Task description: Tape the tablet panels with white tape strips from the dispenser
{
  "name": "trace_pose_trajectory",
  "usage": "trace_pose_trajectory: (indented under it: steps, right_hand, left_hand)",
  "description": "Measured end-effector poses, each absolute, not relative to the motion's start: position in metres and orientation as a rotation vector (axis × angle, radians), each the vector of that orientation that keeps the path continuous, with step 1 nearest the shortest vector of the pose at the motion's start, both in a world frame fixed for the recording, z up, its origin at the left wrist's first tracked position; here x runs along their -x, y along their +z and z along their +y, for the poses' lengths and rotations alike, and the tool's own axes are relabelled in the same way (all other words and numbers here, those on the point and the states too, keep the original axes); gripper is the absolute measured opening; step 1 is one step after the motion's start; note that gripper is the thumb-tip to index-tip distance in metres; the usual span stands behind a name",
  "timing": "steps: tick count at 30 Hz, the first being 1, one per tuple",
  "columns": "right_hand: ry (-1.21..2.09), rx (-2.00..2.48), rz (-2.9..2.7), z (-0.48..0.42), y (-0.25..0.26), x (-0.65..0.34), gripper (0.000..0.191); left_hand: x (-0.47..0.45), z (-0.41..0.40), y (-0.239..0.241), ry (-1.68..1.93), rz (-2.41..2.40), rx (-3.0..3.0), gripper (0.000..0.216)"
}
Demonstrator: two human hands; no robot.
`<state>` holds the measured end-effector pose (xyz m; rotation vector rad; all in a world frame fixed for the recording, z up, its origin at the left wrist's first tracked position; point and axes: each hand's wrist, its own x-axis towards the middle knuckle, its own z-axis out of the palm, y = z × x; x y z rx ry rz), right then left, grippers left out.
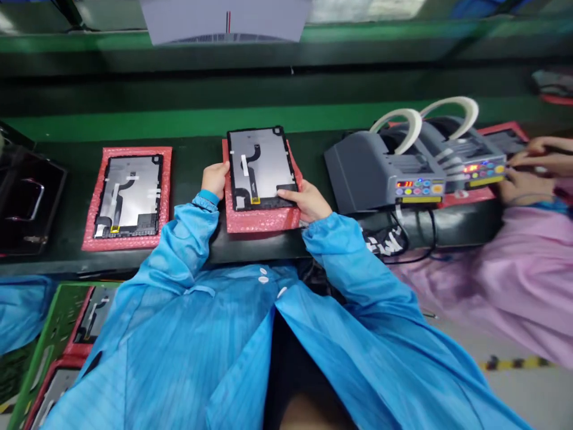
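Observation:
A tablet panel [262, 164] with a grey back and black flex cables lies tilted on a pink foam sheet [262, 220] at the middle of the dark belt. My left hand [215, 179] grips its left edge, fingers curled. My right hand [308, 200] holds its lower right corner, thumb on top. Both arms wear blue sleeves.
A second panel [129, 194] rests on pink foam [89, 230] to the left. Two grey tape dispensers [380, 170] stand to the right. Another person's hands [532, 164] in pink sleeves work at the far right. A green crate [45, 334] with more panels sits lower left.

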<state>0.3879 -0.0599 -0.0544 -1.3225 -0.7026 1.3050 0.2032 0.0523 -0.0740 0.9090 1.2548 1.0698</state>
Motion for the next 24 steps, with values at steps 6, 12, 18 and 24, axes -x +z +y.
trace_pose_trajectory:
  steps: [6, 12, 18, 24]
  right_hand:
    - [1.308, 1.555, -0.835, -0.096, -0.066, -0.377, 0.053]
    - [0.799, 2.162, -1.163, -0.125, -0.054, -0.404, 0.021]
    - [0.421, 1.768, -0.264, -0.171, -0.049, -0.467, 0.038]
    - [0.35, 1.641, -0.132, -0.16, -0.051, -0.495, 0.031]
  left_hand:
    - [-0.178, 0.01, -0.078, 0.687, 1.741, -1.654, 0.018]
    - [-0.167, -0.002, -0.066, 0.496, 1.832, -1.887, 0.007]
    - [-0.159, 0.002, -0.057, 0.408, 1.684, -2.0, 0.022]
    - [-0.156, 0.013, -0.049, 0.285, 1.663, -2.235, 0.005]
